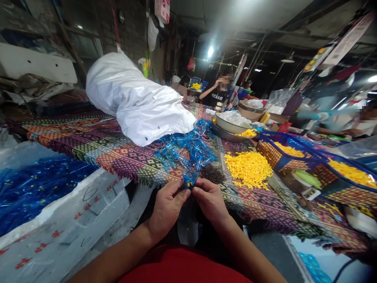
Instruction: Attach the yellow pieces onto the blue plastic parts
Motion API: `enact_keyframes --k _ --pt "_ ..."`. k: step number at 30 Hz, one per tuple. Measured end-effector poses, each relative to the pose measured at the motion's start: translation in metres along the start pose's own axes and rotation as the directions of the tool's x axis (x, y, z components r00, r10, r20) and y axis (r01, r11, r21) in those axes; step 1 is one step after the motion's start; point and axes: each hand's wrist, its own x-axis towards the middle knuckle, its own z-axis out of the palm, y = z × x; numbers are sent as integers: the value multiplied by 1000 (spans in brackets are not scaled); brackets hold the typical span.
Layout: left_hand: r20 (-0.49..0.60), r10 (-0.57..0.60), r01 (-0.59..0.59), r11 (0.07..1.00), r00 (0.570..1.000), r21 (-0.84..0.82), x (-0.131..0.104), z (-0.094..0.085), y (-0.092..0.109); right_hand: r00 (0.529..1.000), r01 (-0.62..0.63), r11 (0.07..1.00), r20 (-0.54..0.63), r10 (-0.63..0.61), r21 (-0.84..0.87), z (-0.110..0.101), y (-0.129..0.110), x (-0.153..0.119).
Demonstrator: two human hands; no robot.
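Observation:
At the table's front edge, my left hand (167, 200) and my right hand (210, 198) meet with fingertips pinched around a small blue see-through plastic piece (190, 179). Its exact kind is hidden by my fingers. Just beyond lies a loose heap of similar blue clear plastic pieces (200, 151), partly under a white sack (141, 98). Right of my hands sits a pile of small dark beads or bits (211, 174). Farther right is a larger heap of small yellow plastic parts (250, 169).
A patterned cloth (129, 159) covers the table. Blue baskets (288, 157) of yellow parts and metal bowls (232, 125) stand at right. At left, a white foam box (97, 200) holds many blue pieces. Across the table sits a person (219, 92) in a dark shirt.

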Motion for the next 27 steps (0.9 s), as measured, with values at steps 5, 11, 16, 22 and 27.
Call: enact_keyframes --k 5,11,16,22,27 --pt "-15 17 -17 1000 1000 11 -1 1 3 998 -62 993 -21 65 95 -2 3 -1" --pt "-7 -66 65 994 998 -92 -2 2 3 997 -78 984 -12 81 158 -5 5 0" --pt "1 -88 88 991 996 -97 -1 2 2 997 -69 987 -26 74 147 -4 4 1" --pt "-21 -31 31 999 999 -23 0 1 -1 996 -74 987 -33 79 141 -3 3 2" --pt "-22 11 -10 999 1000 32 0 1 -1 995 -56 991 -72 65 119 -2 3 3"
